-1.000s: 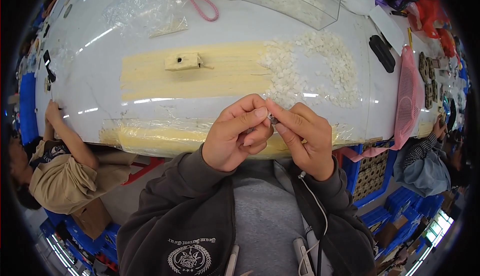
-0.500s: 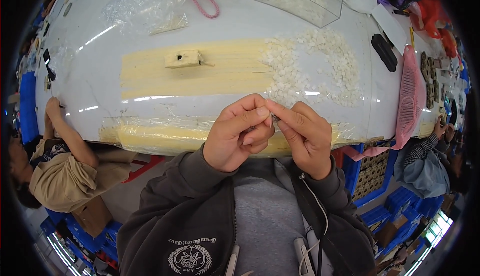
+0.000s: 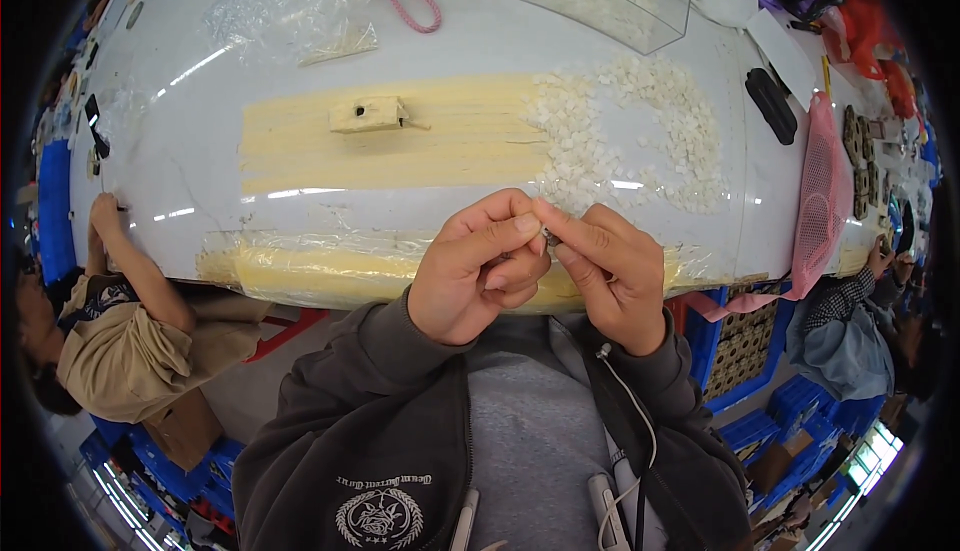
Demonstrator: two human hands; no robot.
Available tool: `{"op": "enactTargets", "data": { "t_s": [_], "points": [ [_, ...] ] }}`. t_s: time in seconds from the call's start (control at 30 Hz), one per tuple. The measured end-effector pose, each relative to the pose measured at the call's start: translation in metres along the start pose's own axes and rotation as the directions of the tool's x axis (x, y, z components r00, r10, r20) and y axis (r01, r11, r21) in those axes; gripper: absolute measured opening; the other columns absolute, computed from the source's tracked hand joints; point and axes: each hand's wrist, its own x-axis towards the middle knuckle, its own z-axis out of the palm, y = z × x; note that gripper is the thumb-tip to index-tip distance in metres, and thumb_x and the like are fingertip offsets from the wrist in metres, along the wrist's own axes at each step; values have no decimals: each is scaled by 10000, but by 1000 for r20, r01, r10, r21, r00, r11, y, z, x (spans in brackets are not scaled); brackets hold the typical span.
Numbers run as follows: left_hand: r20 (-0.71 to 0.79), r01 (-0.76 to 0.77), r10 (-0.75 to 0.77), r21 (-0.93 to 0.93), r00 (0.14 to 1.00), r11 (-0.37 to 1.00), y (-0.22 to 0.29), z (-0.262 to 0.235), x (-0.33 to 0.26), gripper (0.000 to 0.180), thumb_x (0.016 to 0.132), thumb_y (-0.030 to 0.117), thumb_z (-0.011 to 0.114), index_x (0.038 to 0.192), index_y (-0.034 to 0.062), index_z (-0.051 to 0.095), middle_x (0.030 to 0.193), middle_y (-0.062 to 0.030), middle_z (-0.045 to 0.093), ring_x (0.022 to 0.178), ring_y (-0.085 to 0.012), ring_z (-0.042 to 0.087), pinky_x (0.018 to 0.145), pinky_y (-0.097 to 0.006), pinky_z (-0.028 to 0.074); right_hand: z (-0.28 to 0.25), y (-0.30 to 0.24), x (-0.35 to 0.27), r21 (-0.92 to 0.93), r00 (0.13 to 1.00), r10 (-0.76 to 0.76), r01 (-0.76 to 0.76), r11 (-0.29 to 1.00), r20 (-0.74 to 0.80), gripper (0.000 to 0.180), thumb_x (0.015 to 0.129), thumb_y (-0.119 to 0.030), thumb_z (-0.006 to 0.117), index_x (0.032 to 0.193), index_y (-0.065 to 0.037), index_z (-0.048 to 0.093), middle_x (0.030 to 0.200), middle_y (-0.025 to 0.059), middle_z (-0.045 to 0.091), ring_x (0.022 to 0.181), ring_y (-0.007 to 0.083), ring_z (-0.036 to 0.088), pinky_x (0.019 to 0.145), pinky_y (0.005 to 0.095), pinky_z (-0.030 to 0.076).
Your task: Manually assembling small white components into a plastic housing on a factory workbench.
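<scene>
Pinching a small dark piece [image 3: 550, 238], mostly hidden, with both left hand [image 3: 478, 263] and right hand [image 3: 618, 269] over the near edge of the table [image 3: 195, 166]; probably braced two-handed for steadiness, and short of white chips [image 3: 572, 136] beyond to avoid scattering.

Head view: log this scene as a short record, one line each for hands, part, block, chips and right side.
Left hand: thumb and index pinched together
Right hand: fingertips on a small part
Small part: dark, mostly hidden by fingers
Block: pale, dark hole, on yellow strips
White chips: loose, right of block
Right side: black case, pink mesh
</scene>
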Motion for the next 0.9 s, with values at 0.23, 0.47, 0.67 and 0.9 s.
{"op": "enactTargets", "data": {
  "t_s": [0.23, 0.47, 0.67, 0.9],
  "points": [
    [15, 17, -16, -75, 1000, 997, 3, 0, 3, 100, 830, 84, 417, 739, 44, 433, 505, -9, 354, 434, -52, 234, 382, -174, 178, 3, 0, 10, -126, 979, 47, -73, 989, -198, 282, 716, 29, 540, 988, -14, 602, 644, 25, 433, 535, 106, 337, 481, 201, 271],
    [78, -45, 48, -35, 996, 998, 1, -9, 6, 100, 756, 18, 407, 679, 75, 378, 633, -100, 477, 480, -73, 285, 397, -179, 224, -17, 8, 41, -314, 979, 28, -92, 945, -204, 142, 685, -2, 597, 827, -9, 595, 660, 21, 488, 519, 98, 371, 480, 201, 304],
    [167, -43, 52, -59, 985, 997, -3, -19, 8, 113, 728, -10, 407, 685, 85, 363, 711, -133, 509, 502, -81, 302, 415, -177, 247, -22, 21, 64, -549, 993, -121, 96, 830, -9, 103, 670, -37, 621, 759, -28, 569, 648, 4, 491, 493, 107, 392, 472, 206, 321],
    [127, -39, 40, -7, 991, 999, 3, -14, 8, 87, 748, 20, 418, 726, 84, 364, 651, -96, 458, 495, -79, 275, 404, -172, 228, -22, 19, 66, -709, 987, -147, 146, 690, 61, 122, 658, -67, 631, 765, -57, 575, 653, -2, 504, 477, 131, 410, 462, 215, 328]
  ]
}}
